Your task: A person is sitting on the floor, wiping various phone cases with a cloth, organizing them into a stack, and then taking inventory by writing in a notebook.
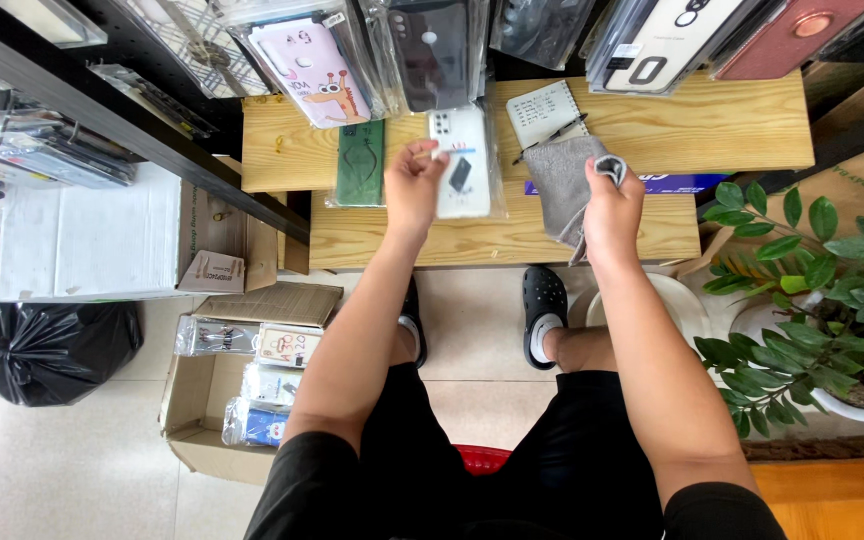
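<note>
The left hand (414, 185) was closed around the edge of a white phone case in a clear plastic sleeve (462, 165), fingers pinched on its left side, holding it up just over the wooden bench (712, 125). The right hand (612, 205) was bunched shut on a grey cloth (567, 185) — most of the cloth hung loose to the left of the fist, right beside the white case, draping down over the bench's front edge. Lying on the bench just left of the held case was a dark green phone case (361, 162), also bagged. Behind the cloth sat a small spiral notepad (544, 110) with a black pen (552, 135) across its lower corner. More packaged cases hung along the top — a pink cartoon one (312, 70) and a black one (432, 55) stood out. Down on the floor to the left was an open cardboard box (192, 400) with more bagged cases in it, a black bin bag (47, 350) further left, and a leafy potted plant (832, 290) on the right. The person's feet were in black clogs (544, 310) under the bench.
</note>
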